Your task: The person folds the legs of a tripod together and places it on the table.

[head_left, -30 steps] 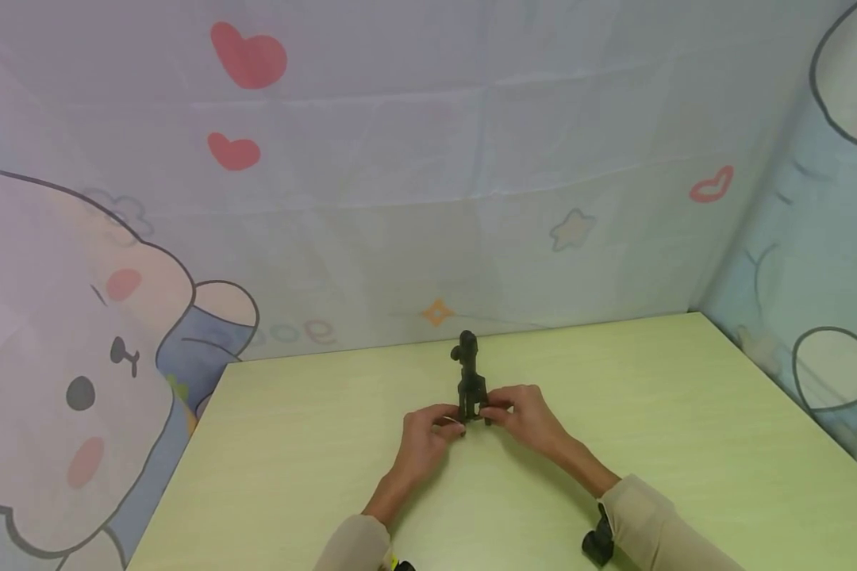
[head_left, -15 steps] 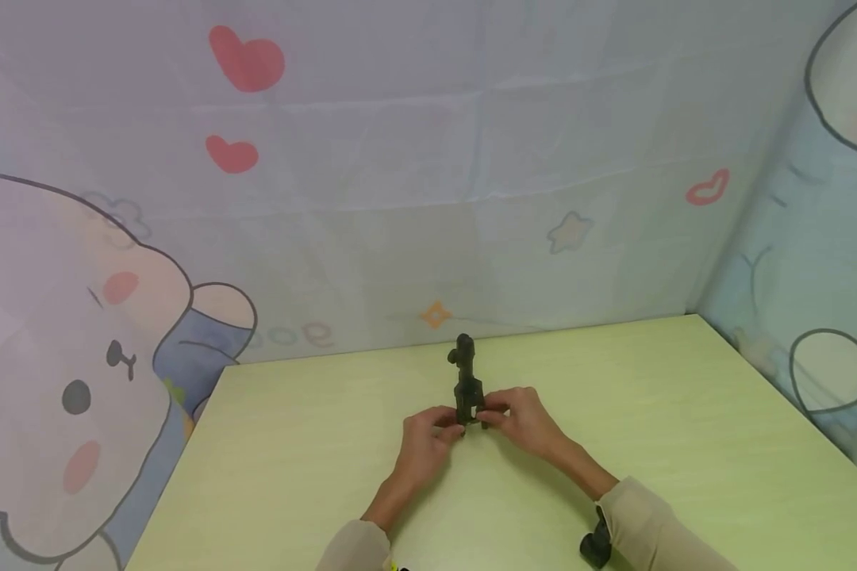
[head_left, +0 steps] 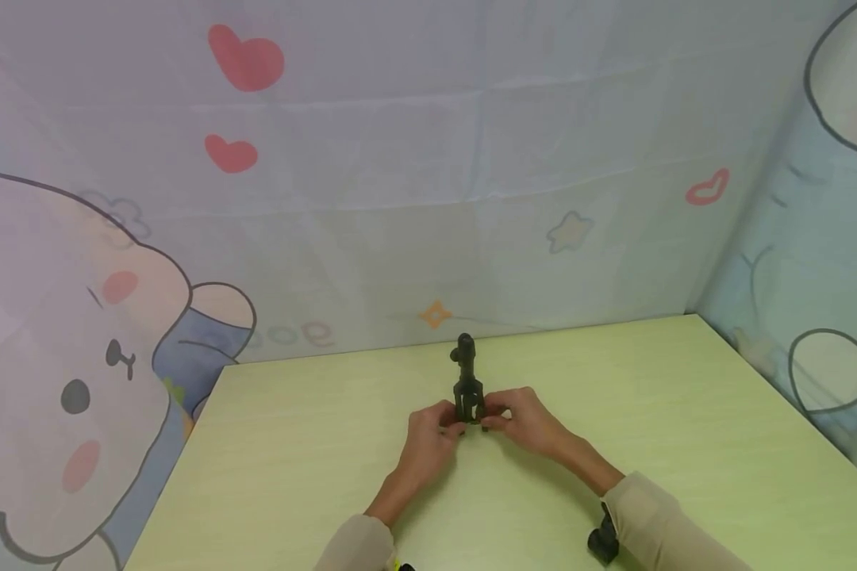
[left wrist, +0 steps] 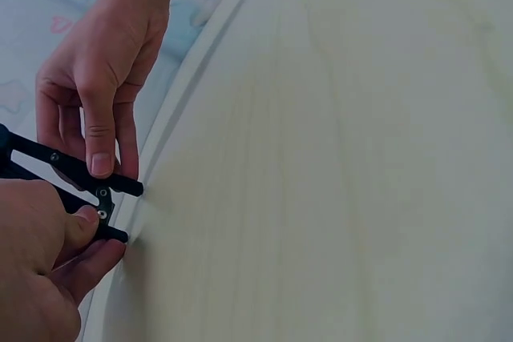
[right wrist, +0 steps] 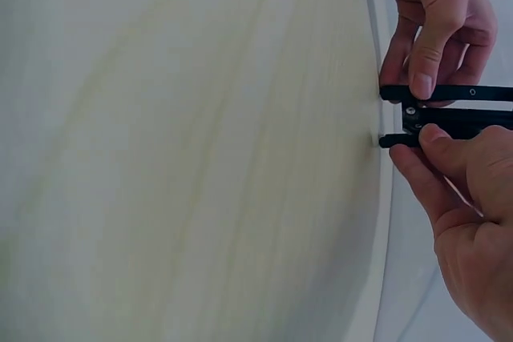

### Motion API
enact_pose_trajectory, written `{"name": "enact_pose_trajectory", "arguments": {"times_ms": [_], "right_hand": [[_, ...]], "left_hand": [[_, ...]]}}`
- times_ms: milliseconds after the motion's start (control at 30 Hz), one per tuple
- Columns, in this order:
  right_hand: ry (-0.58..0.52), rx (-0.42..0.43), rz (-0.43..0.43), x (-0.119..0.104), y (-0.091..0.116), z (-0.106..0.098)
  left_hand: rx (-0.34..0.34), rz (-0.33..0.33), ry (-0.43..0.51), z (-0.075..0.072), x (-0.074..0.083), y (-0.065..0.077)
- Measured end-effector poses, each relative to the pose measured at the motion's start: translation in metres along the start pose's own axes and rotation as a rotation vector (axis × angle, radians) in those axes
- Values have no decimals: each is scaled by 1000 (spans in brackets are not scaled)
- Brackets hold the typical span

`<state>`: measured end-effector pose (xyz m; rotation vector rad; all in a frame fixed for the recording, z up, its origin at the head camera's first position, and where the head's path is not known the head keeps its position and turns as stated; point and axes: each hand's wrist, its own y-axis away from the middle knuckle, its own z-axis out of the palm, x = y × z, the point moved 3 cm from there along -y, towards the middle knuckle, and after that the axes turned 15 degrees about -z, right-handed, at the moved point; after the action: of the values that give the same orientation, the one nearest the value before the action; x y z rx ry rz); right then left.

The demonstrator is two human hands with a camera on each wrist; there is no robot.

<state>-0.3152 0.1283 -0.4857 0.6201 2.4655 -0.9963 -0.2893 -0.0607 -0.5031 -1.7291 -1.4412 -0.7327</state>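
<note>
Blk mini tripod (head_left: 466, 388) btwn the hands, toward table's (head_left: 600, 381) 12 o'clock; feet touching or not, can't tell. L hand (head_left: 428, 436) at its 7, R hand (head_left: 524, 424) at 4 — thumbs & fingers pinching a leg (left wrist: 124, 183) each. Uneven pull might tip it — or strain the brace (left wrist: 104, 202).

A heart-printed cloth (head_left: 400, 182) rises behind a yellow-green table (head_left: 293, 452).
</note>
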Motion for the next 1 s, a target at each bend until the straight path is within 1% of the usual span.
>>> {"name": "enact_pose_trajectory", "arguments": {"times_ms": [233,367,567,700,800,867,1000], "right_hand": [[3,-35,-92,2,-4,0],[1,-56,-115,6,-6,1],[-2,-78,-133,7,-10,4],[-2,-122,-112,5,-9,7],[5,-153,-96,4,-7,7],[13,-158,-98,4,-5,5],[8,-162,-129,3,-5,3]], "left_hand": [[-22,2,-76,-6,2,-3],[-35,5,-108,-8,3,-4],[-40,-7,-145,-10,4,-3],[-49,-19,-189,-6,5,-3],[-58,-16,-229,-2,6,-3],[-65,-14,-236,-1,6,-4],[-70,-4,-238,0,7,-6]]}}
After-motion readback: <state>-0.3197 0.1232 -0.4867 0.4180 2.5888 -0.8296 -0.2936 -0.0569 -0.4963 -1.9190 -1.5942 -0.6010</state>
